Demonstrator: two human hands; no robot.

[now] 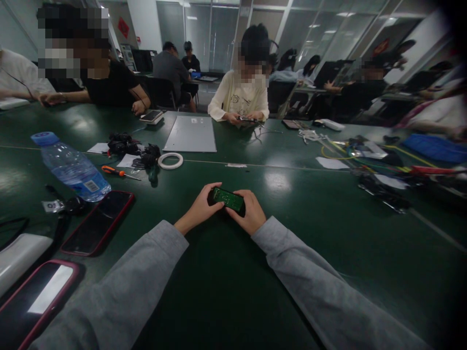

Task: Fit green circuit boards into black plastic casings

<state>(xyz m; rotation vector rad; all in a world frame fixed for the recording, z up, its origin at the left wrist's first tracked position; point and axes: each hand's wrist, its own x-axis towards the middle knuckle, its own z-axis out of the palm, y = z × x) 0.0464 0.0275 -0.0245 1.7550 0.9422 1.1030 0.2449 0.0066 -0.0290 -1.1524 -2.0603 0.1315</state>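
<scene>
Green circuit board (228,199) gripped between left hand (200,210), right hand (249,212).

Between my hands: a small green circuit board (228,199) in a dark frame, my left hand (200,210) on its left end, my right hand (248,212) on its right end, both over the dark green table (328,233).
To my left: a red-edged black phone (98,222); behind it, a clear plastic water bottle (71,167) lying on its side.
Nearest my left sleeve: a second red-edged phone (36,301).
Behind the board: a white tape ring (170,161); left of it, an orange-handled screwdriver (118,171).
Behind the ring: a flat grey laptop (190,134).
Far right: a tangle of yellow cables (350,150).
</scene>
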